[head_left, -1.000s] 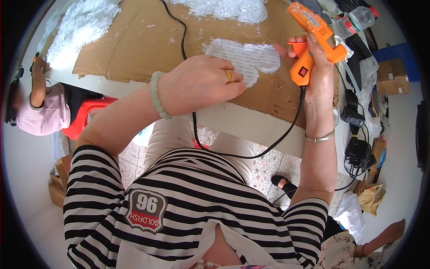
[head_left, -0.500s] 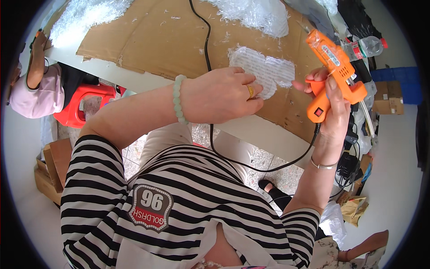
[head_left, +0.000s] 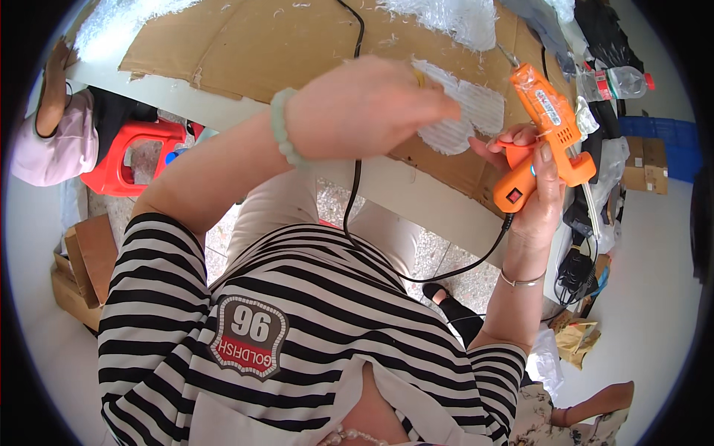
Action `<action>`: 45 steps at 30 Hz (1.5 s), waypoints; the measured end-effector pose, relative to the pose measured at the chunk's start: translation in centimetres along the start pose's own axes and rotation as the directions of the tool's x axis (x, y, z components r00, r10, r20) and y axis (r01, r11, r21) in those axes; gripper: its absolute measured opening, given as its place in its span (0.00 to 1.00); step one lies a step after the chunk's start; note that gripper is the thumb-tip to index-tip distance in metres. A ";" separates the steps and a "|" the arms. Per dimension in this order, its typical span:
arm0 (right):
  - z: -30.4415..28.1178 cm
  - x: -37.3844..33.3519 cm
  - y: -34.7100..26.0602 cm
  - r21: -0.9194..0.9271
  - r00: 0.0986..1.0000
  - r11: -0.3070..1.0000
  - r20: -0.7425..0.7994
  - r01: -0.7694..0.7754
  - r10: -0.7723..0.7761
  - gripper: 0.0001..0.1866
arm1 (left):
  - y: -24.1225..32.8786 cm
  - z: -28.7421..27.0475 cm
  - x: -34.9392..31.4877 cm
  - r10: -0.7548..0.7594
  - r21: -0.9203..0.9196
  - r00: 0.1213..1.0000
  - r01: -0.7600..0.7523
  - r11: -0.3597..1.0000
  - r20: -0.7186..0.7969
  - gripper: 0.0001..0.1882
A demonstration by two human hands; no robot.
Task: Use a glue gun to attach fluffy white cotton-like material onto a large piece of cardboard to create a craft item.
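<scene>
My right hand (head_left: 537, 175) is wrapped round the grip of an orange glue gun (head_left: 549, 111), its nozzle pointing up and away over the cardboard. A clear glue stick (head_left: 591, 212) sticks out of the gun's back end. My left hand (head_left: 364, 111), with a pale green bead bracelet at the wrist, is smeared by motion above the cardboard sheet (head_left: 260, 44). Just beyond its fingers lies a white, ribbed, fuzzy piece of material (head_left: 472, 108), partly covered by the hand. Whether the left fingers hold anything cannot be made out.
A black cord (head_left: 476, 264) loops from the gun across my lap and the table edge. White fluffy material (head_left: 454, 22) lies at the back. A plastic bottle (head_left: 621, 83) stands out at far right. At left, a person sits near a red stool (head_left: 123, 175).
My left hand has lifted off the white piece and drawn back toward me, now blurred. The glue gun stays in my right hand, its lower end shifted slightly left.
</scene>
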State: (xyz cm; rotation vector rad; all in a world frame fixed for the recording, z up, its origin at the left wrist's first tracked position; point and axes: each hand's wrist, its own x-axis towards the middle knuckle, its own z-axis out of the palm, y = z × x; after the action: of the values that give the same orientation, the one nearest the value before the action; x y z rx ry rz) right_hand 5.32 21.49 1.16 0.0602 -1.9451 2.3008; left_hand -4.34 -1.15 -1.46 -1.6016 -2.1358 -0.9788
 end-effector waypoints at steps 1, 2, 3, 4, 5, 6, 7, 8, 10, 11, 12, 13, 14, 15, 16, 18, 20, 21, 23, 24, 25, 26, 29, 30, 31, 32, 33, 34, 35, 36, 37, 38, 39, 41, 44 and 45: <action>0.3 -0.3 -0.1 0.025 1.000 1.000 0.019 0.010 -0.010 0.15 | -0.2 -0.7 0.2 -0.002 -0.007 1.000 0.002 1.000 0.007 0.10; 0.6 -0.7 -0.1 0.050 0.999 0.999 0.037 0.020 -0.022 0.16 | -0.3 -1.6 0.5 -0.115 -0.009 0.993 0.115 0.993 0.001 0.08; 0.8 -0.9 0.0 0.056 0.997 0.998 0.071 0.016 -0.020 0.15 | -0.4 -2.2 0.8 -0.225 -0.008 0.974 0.225 0.974 -0.007 0.07; 0.9 -1.2 0.2 0.060 0.998 0.998 0.068 0.013 -0.017 0.15 | -0.4 -2.4 1.0 -0.227 -0.009 0.974 0.227 0.974 -0.001 0.07; 0.9 -1.4 0.3 0.055 0.998 0.998 0.056 0.002 -0.005 0.15 | -0.4 -2.6 1.1 -0.218 0.011 0.974 0.218 0.976 0.054 0.06; 1.0 -1.6 0.5 0.052 0.999 0.999 0.046 -0.009 0.006 0.15 | -0.3 -2.7 1.1 -0.212 0.034 0.971 0.210 0.977 0.110 0.06; 1.0 -1.6 0.7 0.057 0.999 0.998 0.044 -0.011 0.009 0.15 | -0.6 -2.3 0.8 -0.214 0.034 0.970 0.211 0.977 0.116 0.06; 1.0 -1.6 0.9 0.065 0.998 0.998 0.059 -0.011 0.007 0.15 | -1.1 -1.6 0.3 -0.145 0.049 0.986 0.141 0.989 0.083 0.06; 1.0 -1.5 1.0 0.074 0.997 0.997 0.074 -0.012 0.007 0.15 | -1.0 -1.2 0.1 -0.076 0.066 0.996 0.072 0.995 0.053 0.06; 1.0 -1.6 1.0 0.077 0.997 0.997 0.077 -0.014 0.008 0.15 | -0.8 -1.2 0.1 -0.082 0.064 0.992 0.076 0.995 0.096 0.07; 1.0 -1.6 1.0 0.077 0.997 0.997 0.077 -0.014 0.008 0.16 | -0.6 -1.1 0.2 -0.084 0.059 0.987 0.076 0.995 0.138 0.07; 1.0 -1.7 1.0 0.076 0.997 0.997 0.073 -0.014 0.008 0.16 | -0.7 -0.9 0.3 -0.080 0.056 0.987 0.073 0.996 0.139 0.07; 1.1 -1.7 1.0 0.073 0.998 0.997 0.065 -0.016 0.011 0.16 | -0.9 -0.5 0.2 -0.004 0.074 0.996 -0.003 0.997 0.092 0.08; 1.0 -1.7 1.0 0.071 0.998 0.997 0.056 -0.018 0.014 0.16 | -1.1 -0.1 0.2 0.073 0.095 0.996 -0.077 0.992 0.046 0.10; 1.0 -1.7 1.1 0.070 0.999 0.997 0.052 -0.018 0.015 0.16 | -1.1 0.0 0.2 0.076 0.091 0.996 -0.080 0.993 0.047 0.10; 0.9 -1.7 1.1 0.078 0.998 0.997 0.066 -0.021 0.016 0.16 | -1.1 -0.1 0.1 0.100 0.144 0.994 -0.107 0.984 0.050 0.12; 0.9 -1.7 1.1 0.076 0.998 0.997 0.066 -0.018 0.013 0.16 | -1.1 -0.1 0.0 0.094 0.153 0.994 -0.103 0.983 0.062 0.11; 0.9 -1.7 1.1 0.075 0.998 0.997 0.067 -0.016 0.011 0.16 | -1.2 -0.1 0.0 0.087 0.163 0.993 -0.098 0.982 0.075 0.11; 0.9 -1.8 0.9 0.040 0.997 0.999 0.073 -0.033 0.030 0.16 | -1.1 -0.2 0.1 0.088 0.166 0.992 -0.102 0.981 0.086 0.11; 0.9 -1.8 0.8 0.003 0.996 0.999 0.077 -0.051 0.051 0.17 | -1.2 -0.2 0.1 0.090 0.168 0.991 -0.105 0.980 0.095 0.11; 0.8 -1.7 0.9 0.003 0.996 0.999 0.078 -0.049 0.049 0.17 | -1.2 -0.2 0.1 0.091 0.169 0.991 -0.106 0.980 0.095 0.11; 0.7 -1.7 1.0 -0.001 0.995 0.999 0.090 -0.048 0.048 0.17 | -1.2 -0.2 0.1 0.096 0.179 0.991 -0.111 0.978 0.090 0.11; 0.7 -1.7 0.9 0.006 0.994 0.999 0.098 -0.046 0.045 0.18 | -1.3 -0.1 0.2 0.082 0.198 0.990 -0.104 0.975 0.115 0.13; 0.8 -1.8 0.9 0.014 0.994 0.999 0.093 -0.051 0.049 0.18 | -1.3 -0.1 0.1 0.060 0.201 0.988 -0.089 0.976 0.143 0.16; 0.8 -1.7 0.9 0.016 0.994 0.999 0.096 -0.047 0.045 0.18 | -1.3 -0.1 0.1 0.061 0.206 0.988 -0.090 0.974 0.143 0.16; 0.9 -1.7 1.0 0.039 0.996 0.999 0.085 -0.027 0.023 0.17 | -1.3 -0.1 0.2 0.050 0.213 0.986 -0.083 0.974 0.157 0.15; 1.0 -1.7 1.0 0.061 0.997 0.998 0.075 -0.007 0.002 0.16 | -1.2 -0.2 0.3 0.040 0.219 0.985 -0.077 0.973 0.170 0.15; 1.1 -1.8 1.0 0.063 0.997 0.998 0.077 -0.003 -0.002 0.16 | -1.2 -0.2 0.4 0.040 0.224 0.985 -0.079 0.971 0.170 0.15; 1.1 -1.8 0.9 0.077 0.997 0.997 0.074 -0.010 0.004 0.15 | -1.2 -0.2 0.4 0.040 0.179 0.987 -0.068 0.982 0.156 0.15; 1.1 -1.8 0.9 0.091 0.997 0.996 0.071 -0.017 0.011 0.15 | -1.2 -0.2 0.4 0.039 0.132 0.989 -0.058 0.990 0.143 0.16; 1.1 -1.8 0.9 0.093 0.997 0.996 0.072 -0.015 0.008 0.15 | -1.3 -0.2 0.5 0.040 0.135 0.989 -0.059 0.989 0.144 0.16; 1.2 -1.8 0.9 0.097 0.998 0.995 0.069 -0.018 0.011 0.15 | -1.4 -0.1 0.5 0.065 0.127 0.990 -0.081 0.989 0.123 0.13; 1.1 -1.8 0.8 0.101 0.998 0.995 0.064 -0.021 0.015 0.14 | -1.5 -0.1 0.6 0.092 0.119 0.990 -0.104 0.987 0.102 0.12; 1.0 -1.7 0.8 0.099 0.998 0.995 0.064 -0.019 0.013 0.14 | -1.4 -0.1 0.8 0.091 0.126 0.990 -0.104 0.987 0.103 0.11; 1.0 -1.8 0.8 0.112 0.998 0.994 0.062 -0.017 0.010 0.14 | -1.2 -0.2 0.8 0.082 0.136 0.990 -0.097 0.986 0.111 0.11; 1.0 -1.8 0.8 0.125 0.998 0.992 0.060 -0.016 0.008 0.14 | -1.2 -0.1 0.8 0.075 0.139 0.990 -0.091 0.986 0.116 0.11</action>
State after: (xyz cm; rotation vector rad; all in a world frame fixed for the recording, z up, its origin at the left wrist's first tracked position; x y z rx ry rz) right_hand 6.93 20.28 0.38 0.1303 -1.8291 2.4540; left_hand -5.75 -0.84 -1.31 -1.6940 -2.1370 -0.7081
